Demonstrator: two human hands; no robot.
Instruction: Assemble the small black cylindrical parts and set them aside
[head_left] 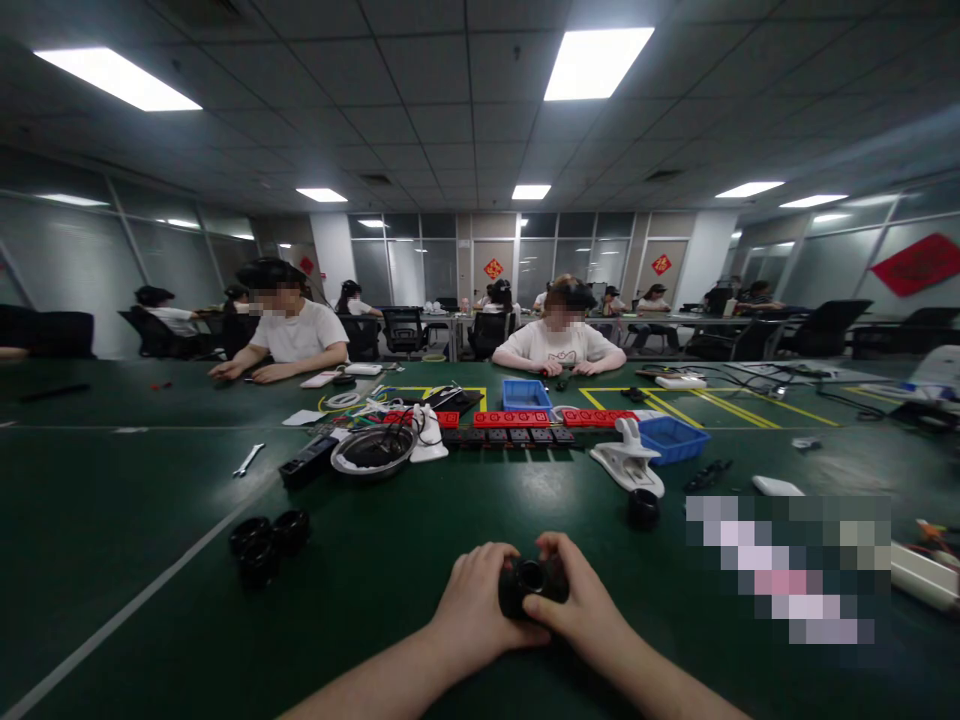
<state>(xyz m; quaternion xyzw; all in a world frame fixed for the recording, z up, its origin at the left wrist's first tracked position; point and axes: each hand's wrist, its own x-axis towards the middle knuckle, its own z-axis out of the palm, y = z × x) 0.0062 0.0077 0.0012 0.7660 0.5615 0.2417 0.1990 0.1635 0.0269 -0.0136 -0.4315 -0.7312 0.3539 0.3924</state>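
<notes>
Both my hands meet low in the middle of the head view, over a dark green table [390, 560]. My left hand [476, 600] and my right hand [581, 595] together grip a small black ring-shaped part [531, 582] with a round hole in its top. The fingers of each hand wrap its sides, so its lower half is hidden. A similar black round part [643, 508] stands alone on the table just beyond my right hand.
Three black round parts [266, 540] sit to the left. Farther out lie a metal bowl [373, 450], a wrench [248, 459], red and black blocks [511, 420], two blue bins [671, 438] and a white clamp [628, 458]. Several people sit across the table.
</notes>
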